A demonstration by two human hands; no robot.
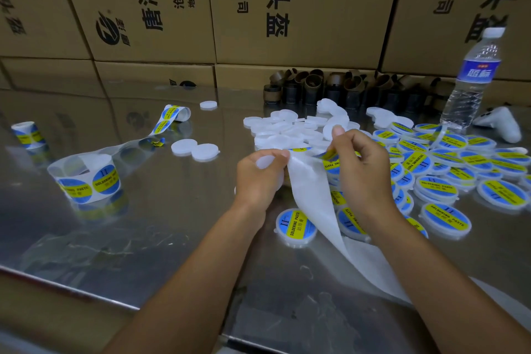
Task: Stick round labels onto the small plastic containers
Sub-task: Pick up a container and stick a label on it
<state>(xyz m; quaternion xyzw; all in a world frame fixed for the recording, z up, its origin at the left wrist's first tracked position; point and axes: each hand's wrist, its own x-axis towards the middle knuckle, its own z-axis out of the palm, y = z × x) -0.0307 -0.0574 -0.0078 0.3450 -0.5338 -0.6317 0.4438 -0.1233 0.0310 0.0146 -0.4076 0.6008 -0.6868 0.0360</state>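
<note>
My left hand (255,178) grips a small white plastic container (265,162) together with the top edge of a white backing strip (313,210) that hangs down toward me. My right hand (362,169) pinches a round blue-and-yellow label (330,156) at the top of that strip, close to the container. A pile of unlabelled white containers (290,129) lies just behind my hands. Several labelled containers (448,169) cover the steel table to the right, and one labelled container (296,225) lies between my forearms.
A label roll (92,181) stands at the left with its strip (161,126) trailing back; a smaller roll (27,133) is at the far left. Two loose lids (195,149), cardboard cores (330,89), a water bottle (471,80), a white controller (500,123) and stacked cartons (258,8) sit behind.
</note>
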